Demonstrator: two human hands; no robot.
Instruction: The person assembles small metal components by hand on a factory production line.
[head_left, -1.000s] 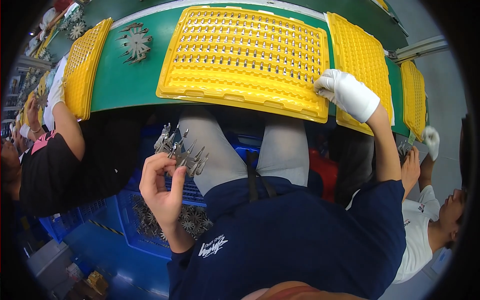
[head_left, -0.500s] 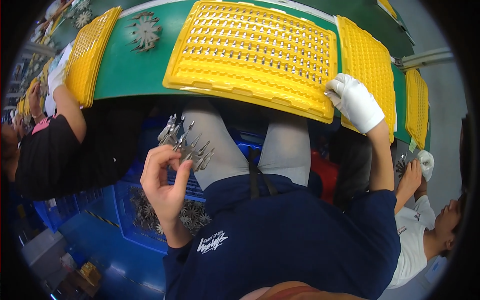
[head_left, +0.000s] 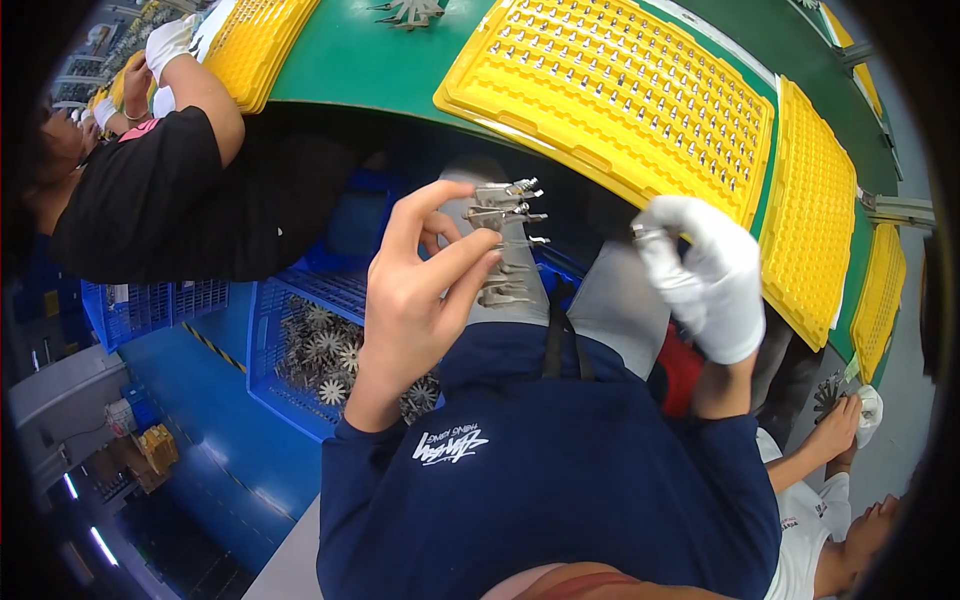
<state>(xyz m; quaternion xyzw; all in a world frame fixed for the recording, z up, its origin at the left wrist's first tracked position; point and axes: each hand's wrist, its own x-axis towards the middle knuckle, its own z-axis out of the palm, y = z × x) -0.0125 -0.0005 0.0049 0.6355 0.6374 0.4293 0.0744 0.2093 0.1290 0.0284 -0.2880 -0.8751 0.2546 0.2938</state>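
Note:
Over my lap, my bare left hand (head_left: 420,275) grips a spoked metal wheel (head_left: 492,215) between thumb and fingers. Small shiny metal pieces sit on the ends of some of its spokes; part of the wheel is behind my fingers. To its right, my white-gloved right hand (head_left: 708,275) is curled in a pinch, slightly blurred. At its fingertips a small metal piece (head_left: 638,231) shows. That hand is beside the near edge of a yellow tray (head_left: 540,118), which carries rows of similar small metal pieces standing in its slots.
Another spoked wheel (head_left: 412,10) lies on the green table (head_left: 345,65). More yellow trays (head_left: 808,215) stand to the right. A blue crate (head_left: 262,365) of spoked wheels is at my lower left. Co-workers sit on both sides, one in a black sleeve (head_left: 205,120).
My right hand has come back from the tray's near right corner toward my lap. My left hand has raised the spoked wheel and turned it. The whole view has shifted.

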